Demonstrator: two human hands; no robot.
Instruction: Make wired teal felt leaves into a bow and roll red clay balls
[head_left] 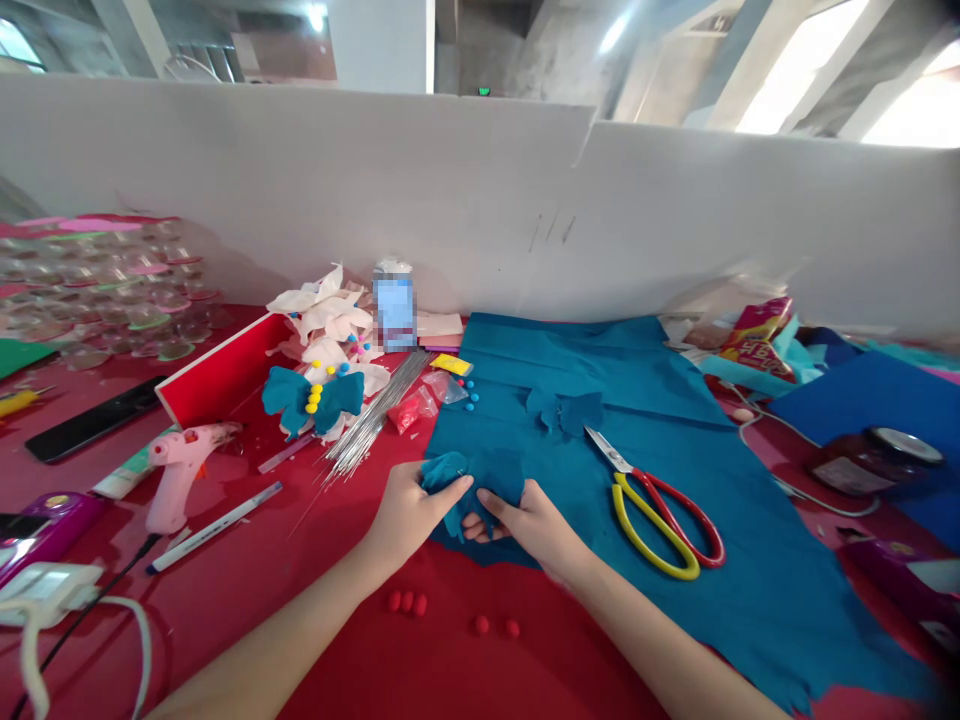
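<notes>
Between both hands I hold a teal fabric butterfly shape [501, 472], gathered toward its middle. My left hand [409, 505] pinches its left side with the thumb on top. My right hand [525, 520] grips the right side, thumb pressing near the center and fingers curled beneath. Under and beyond the hands spreads a large teal cloth [555, 350]. Another cut teal piece [562, 412] lies on it. Scissors [652, 510] with one yellow and one red handle rest to the right, blades parted. Several red pompoms [407, 602] sit on the red table in front of me.
A teal butterfly with yellow pompoms [313, 398] lies left of a bundle of metal wires [375, 420]. Farther left are a pink glue gun [180, 470], a pen [216, 527] and a black phone [94, 420]. A jar [874, 460] stands right. A white partition [480, 200] closes off the back.
</notes>
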